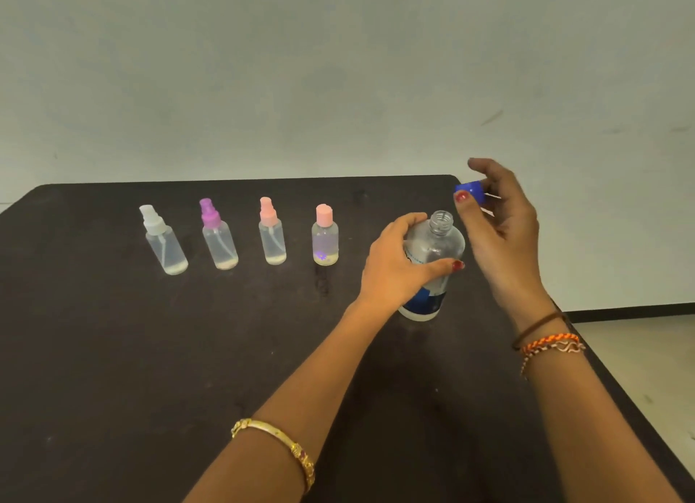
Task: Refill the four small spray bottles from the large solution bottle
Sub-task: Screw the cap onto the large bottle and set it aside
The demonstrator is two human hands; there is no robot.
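The large clear solution bottle (438, 245) with a blue label stands upright on the dark table (150, 352), its threaded neck uncapped. My left hand (398, 265) wraps around its body. My right hand (500, 220) hovers just right of the neck and pinches the blue cap (472, 189) in its fingertips. To the left stands a row of small, nearly empty bottles: a white-topped sprayer (163, 241), a purple-topped sprayer (218, 235), a pink-topped sprayer (271, 233) and a pink flip-cap bottle (325, 237). All have their tops on.
A pale wall (338, 70) runs behind the table's far edge. The table's right edge (601, 371) slants down close beside my right forearm, with light floor (647, 371) beyond it.
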